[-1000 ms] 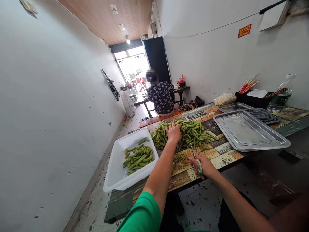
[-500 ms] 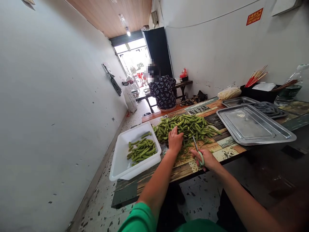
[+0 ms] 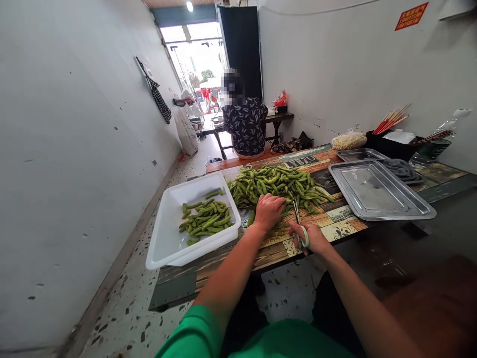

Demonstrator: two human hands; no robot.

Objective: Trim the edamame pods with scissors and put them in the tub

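Observation:
My left hand (image 3: 268, 211) is closed at the front edge of a heap of green edamame pods (image 3: 276, 183). A pod appears to be pinched at its fingertips, close to the scissor blades, though the fingers hide most of it. In my right hand (image 3: 313, 237) are scissors (image 3: 296, 213) with pale green handles, my fingers through the loops and the blades pointing away from me toward the pods. To the left, a white plastic tub (image 3: 156, 248) holds a smaller lot of pods (image 3: 206, 220).
A metal tray (image 3: 380, 191) lies on the patterned table (image 3: 179, 278) at right. Behind it are another tray with dark strips, a black box (image 3: 395, 144) of skewers and a plastic bottle (image 3: 428, 149). A person (image 3: 244, 124) sits facing away beyond the table.
My left hand has turned its fingers rightward, bringing them near the scissor tips. The scissors stay in my right hand. The whole view has tilted downward and shifted slightly.

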